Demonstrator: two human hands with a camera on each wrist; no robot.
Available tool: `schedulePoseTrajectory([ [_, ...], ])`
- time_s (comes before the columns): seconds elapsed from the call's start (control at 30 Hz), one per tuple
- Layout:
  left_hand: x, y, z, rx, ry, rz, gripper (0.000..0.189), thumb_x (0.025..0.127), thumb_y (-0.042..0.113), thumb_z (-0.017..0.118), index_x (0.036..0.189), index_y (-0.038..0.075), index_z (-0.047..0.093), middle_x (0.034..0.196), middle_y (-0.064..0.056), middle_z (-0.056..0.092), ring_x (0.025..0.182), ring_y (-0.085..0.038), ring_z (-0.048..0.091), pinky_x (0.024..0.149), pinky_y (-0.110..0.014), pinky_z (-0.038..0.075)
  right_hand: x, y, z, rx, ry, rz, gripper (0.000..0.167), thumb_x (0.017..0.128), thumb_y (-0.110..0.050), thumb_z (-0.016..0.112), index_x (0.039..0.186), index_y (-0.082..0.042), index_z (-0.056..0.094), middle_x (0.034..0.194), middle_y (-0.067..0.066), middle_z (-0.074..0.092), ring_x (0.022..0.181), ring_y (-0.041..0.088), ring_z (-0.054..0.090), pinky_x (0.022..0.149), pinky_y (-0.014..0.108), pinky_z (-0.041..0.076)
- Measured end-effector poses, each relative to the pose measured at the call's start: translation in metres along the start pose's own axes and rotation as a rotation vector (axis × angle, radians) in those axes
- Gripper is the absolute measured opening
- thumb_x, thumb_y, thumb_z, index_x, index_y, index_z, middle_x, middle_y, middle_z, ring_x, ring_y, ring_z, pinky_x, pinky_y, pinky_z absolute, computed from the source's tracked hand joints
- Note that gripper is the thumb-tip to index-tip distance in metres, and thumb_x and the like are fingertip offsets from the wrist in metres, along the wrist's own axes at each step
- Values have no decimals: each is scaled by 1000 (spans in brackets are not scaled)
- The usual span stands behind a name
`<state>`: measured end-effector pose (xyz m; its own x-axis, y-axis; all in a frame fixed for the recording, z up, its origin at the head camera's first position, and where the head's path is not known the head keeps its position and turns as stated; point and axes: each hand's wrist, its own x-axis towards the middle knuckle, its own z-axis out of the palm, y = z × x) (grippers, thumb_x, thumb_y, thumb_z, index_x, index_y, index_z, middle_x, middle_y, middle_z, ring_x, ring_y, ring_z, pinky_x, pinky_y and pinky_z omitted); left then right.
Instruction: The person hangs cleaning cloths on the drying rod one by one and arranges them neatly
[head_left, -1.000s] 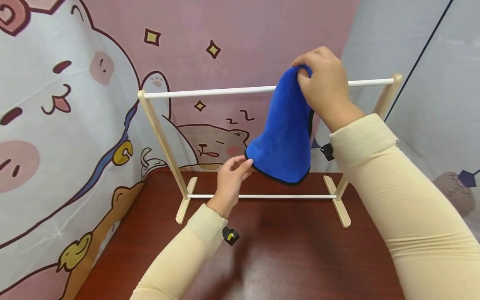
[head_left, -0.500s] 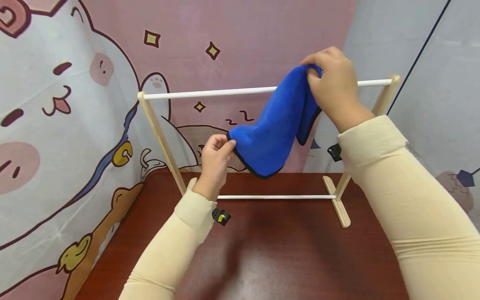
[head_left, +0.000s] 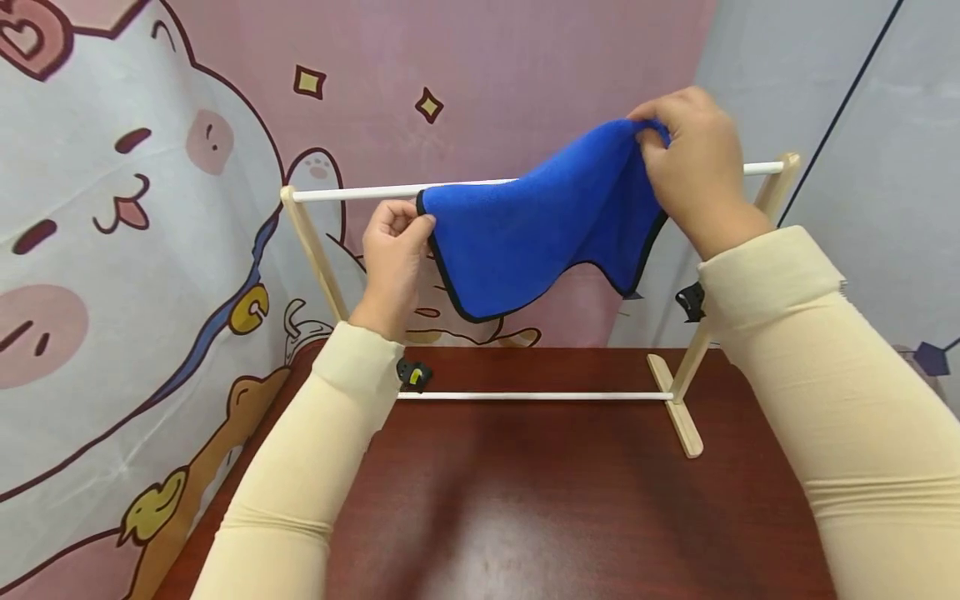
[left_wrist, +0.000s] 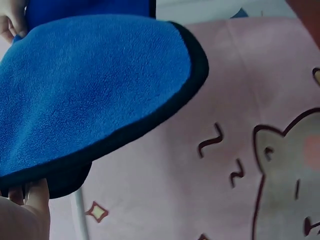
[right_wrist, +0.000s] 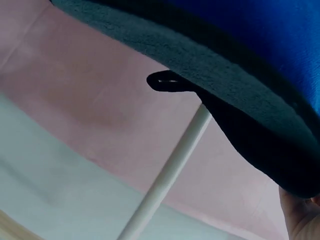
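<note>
A backdrop (head_left: pixel 540 50) fills the space behind everything, printed with cartoon animals on pink and white, and a dark reddish-brown table (head_left: pixel 540 500) stretches out below it. On the table stands a rack with pale wooden posts, a white top bar (head_left: pixel 360 192) and a thinner white lower bar (head_left: pixel 540 396); its right foot (head_left: pixel 677 408) shows, while the left sleeve (head_left: pixel 300 458) hides the other. The right sleeve (head_left: pixel 825 375), cream like the left, comes in from the right side. Between the two hands is a blue cloth (head_left: pixel 510 233) with black edging, held up in front of the middle of the top bar. Its upper edge slopes, about level with the bar at the left and rising above it to the right, and the lower part hangs free in a wavy line; whether it touches the bar I cannot tell. The right hand (head_left: pixel 697 162), the higher one, has its fingers closed together in a pinch on the cloth's upper right corner. The left hand (head_left: pixel 393 250) pinches the upper left corner between thumb and fingers, just beside the bar. A small black device (head_left: pixel 414 374) sits at the left cuff. Smallest is a black loop (right_wrist: pixel 175 88) at the cloth's edge, seen in the right wrist view near the bar.
</note>
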<state>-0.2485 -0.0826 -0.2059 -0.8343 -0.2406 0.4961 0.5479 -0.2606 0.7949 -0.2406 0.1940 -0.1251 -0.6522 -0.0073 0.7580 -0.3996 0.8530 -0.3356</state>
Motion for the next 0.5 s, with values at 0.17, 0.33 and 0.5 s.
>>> schedulePoseTrajectory([
  [0.17,15,17,7,22,-20,47,25,86,-9,56,78,14,50,78,3,58,66,-10,46,56,-22,36,5,0,-8,-12,3,25,28,99,-7,48,118,1,66,120,22,60,118,35,52,104,44,38],
  [0.33,26,30,12,28,-39,51,20,89,-6,56,80,11,49,93,-4,61,76,-13,49,62,-24,38,12,1,-11,10,24,79,30,100,-10,46,121,-1,65,124,20,59,121,32,51,107,39,37],
  [0.5,32,39,15,24,-36,44,21,89,-5,56,80,11,48,103,-7,63,81,-15,51,64,-26,37,19,1,-14,19,49,85,29,99,-10,47,120,-2,66,124,18,60,120,30,51,106,37,37],
])
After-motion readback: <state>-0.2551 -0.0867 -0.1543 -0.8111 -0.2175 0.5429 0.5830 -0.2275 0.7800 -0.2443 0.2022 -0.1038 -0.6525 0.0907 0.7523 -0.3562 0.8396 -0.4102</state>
